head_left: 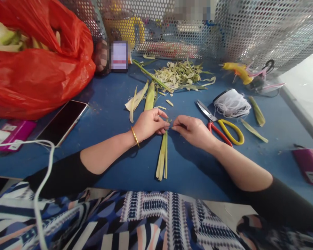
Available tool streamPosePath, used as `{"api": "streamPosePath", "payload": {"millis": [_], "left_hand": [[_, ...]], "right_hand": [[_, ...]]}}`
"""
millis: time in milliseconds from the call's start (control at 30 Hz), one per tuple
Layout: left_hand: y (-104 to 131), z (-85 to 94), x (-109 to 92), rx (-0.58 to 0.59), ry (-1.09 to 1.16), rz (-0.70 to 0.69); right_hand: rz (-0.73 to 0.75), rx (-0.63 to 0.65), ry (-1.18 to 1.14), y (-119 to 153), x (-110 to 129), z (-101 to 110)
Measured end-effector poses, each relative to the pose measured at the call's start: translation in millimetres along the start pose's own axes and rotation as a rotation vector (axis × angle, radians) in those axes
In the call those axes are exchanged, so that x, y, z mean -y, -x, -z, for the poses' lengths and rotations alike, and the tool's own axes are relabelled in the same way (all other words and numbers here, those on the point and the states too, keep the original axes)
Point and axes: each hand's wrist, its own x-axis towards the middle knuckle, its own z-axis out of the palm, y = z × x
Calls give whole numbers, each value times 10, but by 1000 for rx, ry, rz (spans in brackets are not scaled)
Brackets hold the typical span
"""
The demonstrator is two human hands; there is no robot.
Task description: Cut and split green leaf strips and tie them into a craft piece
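Note:
My left hand (154,121), with a gold bangle at the wrist, is closed in a pinch over a bundle of green corn husk strips (161,158). The strips hang down toward me, flat against the table. Just right of it, my right hand (186,128) has thumb and fingertips pressed together; what they pinch is too small to make out. Beyond the left hand lies a long folded green husk (150,97), with a dry husk piece (137,102) beside it. Right of my right hand rest scissors (219,126) with one red and one yellow handle, near a spool of white thread (232,103).
A pile of husk scraps (179,74) lies at the back before a perforated metal screen (156,31). A red plastic bag (59,76) and a phone (64,121) are at left. A yellow glue gun (237,71) and a purple box (309,165) lie at right.

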Motion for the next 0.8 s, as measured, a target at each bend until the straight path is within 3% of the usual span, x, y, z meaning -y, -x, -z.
{"api": "streamPosePath", "payload": {"millis": [333, 800], "left_hand": [[1, 3, 24, 11, 3, -26], [-2, -13, 0, -15, -39, 23]], "right_hand": [[-127, -31, 75, 17, -3, 64], [-320, -69, -537, -102, 198, -66]]}}
